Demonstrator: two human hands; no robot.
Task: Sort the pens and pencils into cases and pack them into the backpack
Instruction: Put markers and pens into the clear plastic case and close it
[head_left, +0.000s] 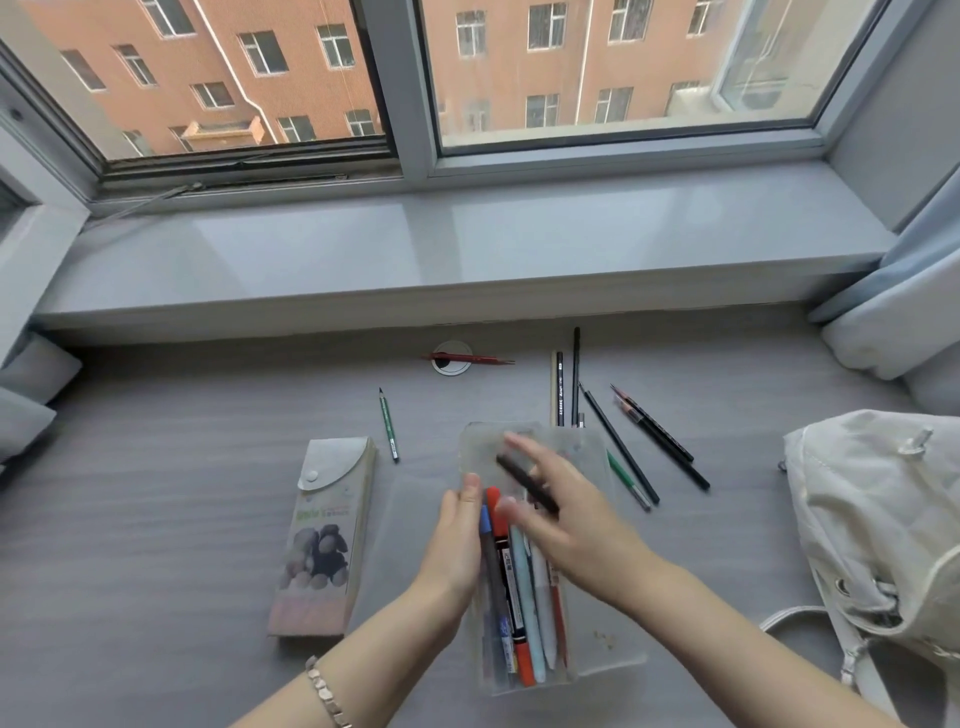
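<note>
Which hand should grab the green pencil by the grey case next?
Probably the left hand: that green pencil lies on its side of the clear case it holds, while the right hand is pinching a black pen.

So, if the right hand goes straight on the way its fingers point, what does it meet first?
The right hand, holding a black pen, points away and leftward over the clear case. Likely first: the case's far end; if it passes above that, the red pen. Height is unclear.

Loose pencils (621, 447) lie between clear case (618, 644) and backpack (878, 499).
</note>
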